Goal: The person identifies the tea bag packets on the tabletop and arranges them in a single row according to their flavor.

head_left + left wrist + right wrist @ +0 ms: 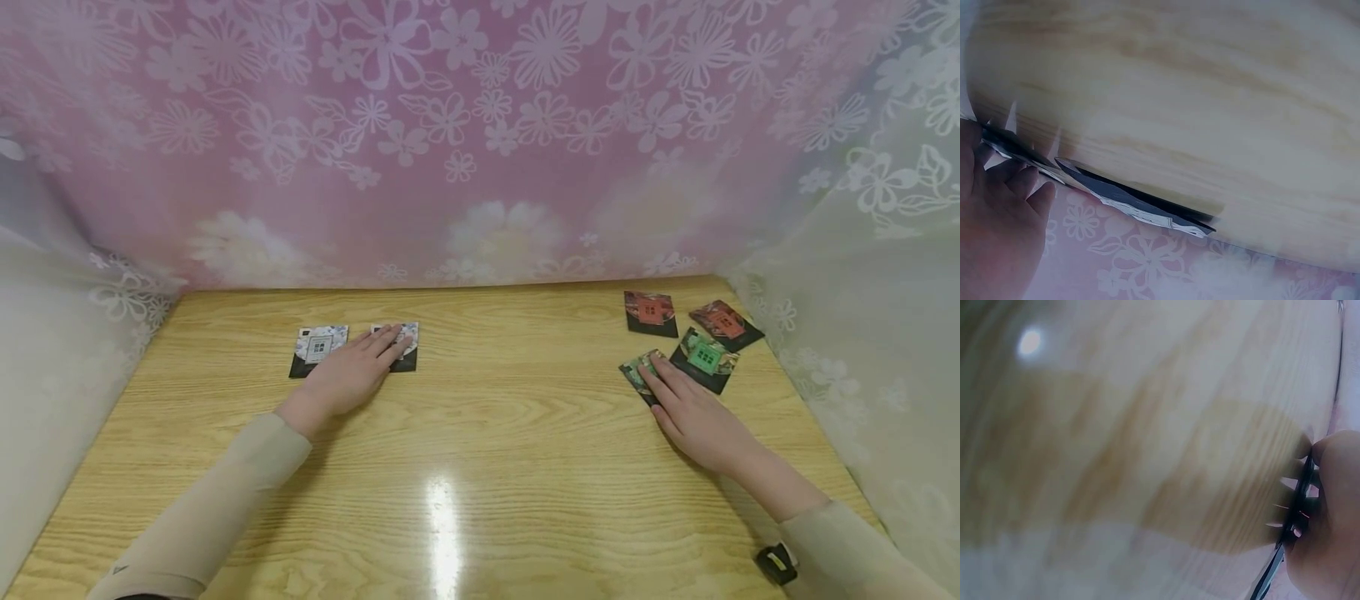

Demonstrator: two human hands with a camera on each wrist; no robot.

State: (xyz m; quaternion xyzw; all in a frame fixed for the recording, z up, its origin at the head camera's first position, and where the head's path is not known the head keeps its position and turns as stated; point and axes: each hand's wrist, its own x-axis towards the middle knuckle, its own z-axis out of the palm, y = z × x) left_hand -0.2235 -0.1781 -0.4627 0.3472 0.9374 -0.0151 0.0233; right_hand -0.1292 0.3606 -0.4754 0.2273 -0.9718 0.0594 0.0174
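My left hand (348, 375) rests with fairly straight fingers on a white-and-black packet (407, 360), covering much of it. A matching white-and-black packet (318, 347) lies just left of it, beside the hand. Over on the right, my right hand (701, 421) lies with extended fingers on a small green-and-black packet (636, 375), hiding its lower part. Touching or very near those fingers is a second green-and-black packet (705, 360). In the left wrist view one packet (1141, 203) shows edge-on beside the fingers; in the right wrist view a dark packet edge (1266, 575) sits beneath the hand.
Behind the green packets lie two red-and-black packets, one upright to the view (650, 312) and one tilted (726, 323). A small black object (776, 563) is by the right sleeve. Flowered pink cloth (480, 167) hangs along the back edge of the wooden table (510, 467).
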